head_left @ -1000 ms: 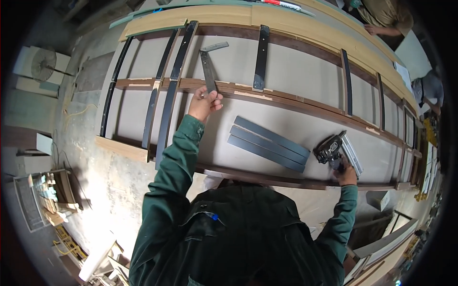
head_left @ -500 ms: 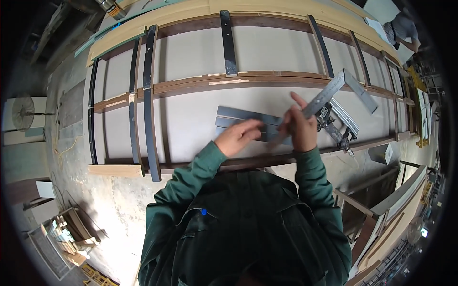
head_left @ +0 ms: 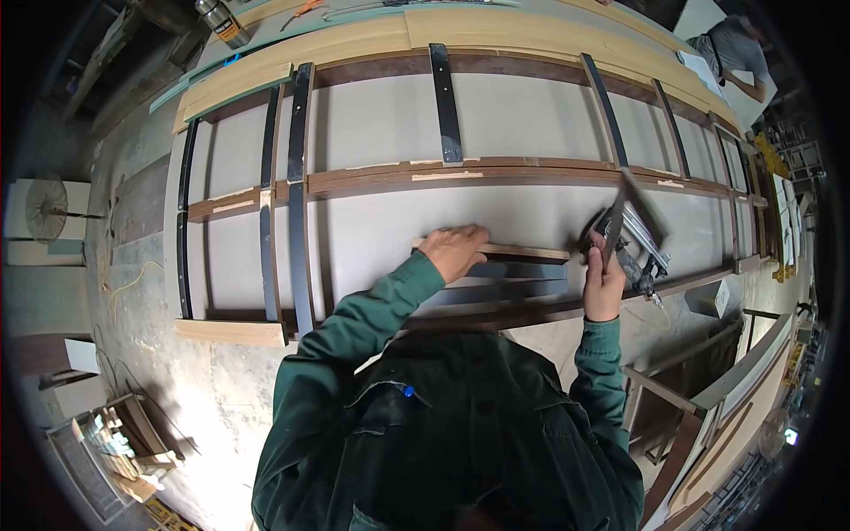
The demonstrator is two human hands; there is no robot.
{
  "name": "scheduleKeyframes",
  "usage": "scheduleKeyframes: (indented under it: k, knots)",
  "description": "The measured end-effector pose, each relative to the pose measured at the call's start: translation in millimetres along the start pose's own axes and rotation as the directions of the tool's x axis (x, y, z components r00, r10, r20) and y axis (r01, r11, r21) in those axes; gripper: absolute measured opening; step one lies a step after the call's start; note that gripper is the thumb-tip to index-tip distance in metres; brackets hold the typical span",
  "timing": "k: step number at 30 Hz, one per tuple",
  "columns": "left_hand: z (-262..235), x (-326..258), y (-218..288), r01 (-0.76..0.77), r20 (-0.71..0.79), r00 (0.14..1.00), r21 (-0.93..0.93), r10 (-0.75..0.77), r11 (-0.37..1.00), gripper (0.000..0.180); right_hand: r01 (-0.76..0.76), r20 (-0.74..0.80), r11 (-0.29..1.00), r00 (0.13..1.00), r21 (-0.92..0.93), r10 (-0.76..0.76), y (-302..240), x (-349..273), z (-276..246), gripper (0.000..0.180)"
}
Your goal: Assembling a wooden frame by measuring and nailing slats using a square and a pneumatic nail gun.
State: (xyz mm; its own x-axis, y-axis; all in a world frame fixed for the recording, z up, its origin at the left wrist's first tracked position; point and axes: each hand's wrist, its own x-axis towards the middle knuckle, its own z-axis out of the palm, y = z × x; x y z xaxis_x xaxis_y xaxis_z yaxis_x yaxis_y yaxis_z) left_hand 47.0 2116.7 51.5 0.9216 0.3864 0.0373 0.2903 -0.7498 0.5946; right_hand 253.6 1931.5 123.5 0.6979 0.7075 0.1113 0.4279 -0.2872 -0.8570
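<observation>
Hand at left (head_left: pixel 455 251) is closed on the left end of a brown strip (head_left: pixel 531 254), apparently tipped on edge beside grey strips (head_left: pixel 531 272) in the frame's (head_left: pixel 381 180) near half. Hand at right (head_left: pixel 604 283) grips a blurred metal square (head_left: pixel 617 221) by the nail gun (head_left: pixel 634 262); holding it clear of that tool seems wise. Far left, a canister (head_left: pixel 220 23) bears yellowish print on a dark label.

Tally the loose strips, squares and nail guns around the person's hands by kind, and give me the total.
Strips: 3 (one at the left hand, two lying below it)
Metal square: 1, in the right hand
Nail gun: 1
Total: 5
</observation>
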Motion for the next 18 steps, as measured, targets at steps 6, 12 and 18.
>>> scheduleKeyframes:
  k: [6, 12, 18]
  knots:
    - [-81.2, 5.3, 9.2, -0.345, 0.070, 0.934, -0.084, 0.351, 0.935, 0.034, 0.327, 0.541, 0.914, 0.827, -0.239, -0.154, -55.2, -5.0, 17.5, 0.041]
    - [-74.5, -10.1, 18.2, -0.327, -0.251, 0.903, 0.130, 0.350, 0.936, 0.030, -0.589, 0.721, 0.788, 0.624, 0.180, 0.301, -30.3, -35.1, 33.1, 0.037]
    - [-15.2, -27.6, 12.7, 0.113, -0.576, 0.753, -0.363, -0.318, 0.925, 0.050, -0.641, 0.603, 0.662, 0.720, 0.389, 0.343, -30.5, -56.9, 60.6, 0.038]
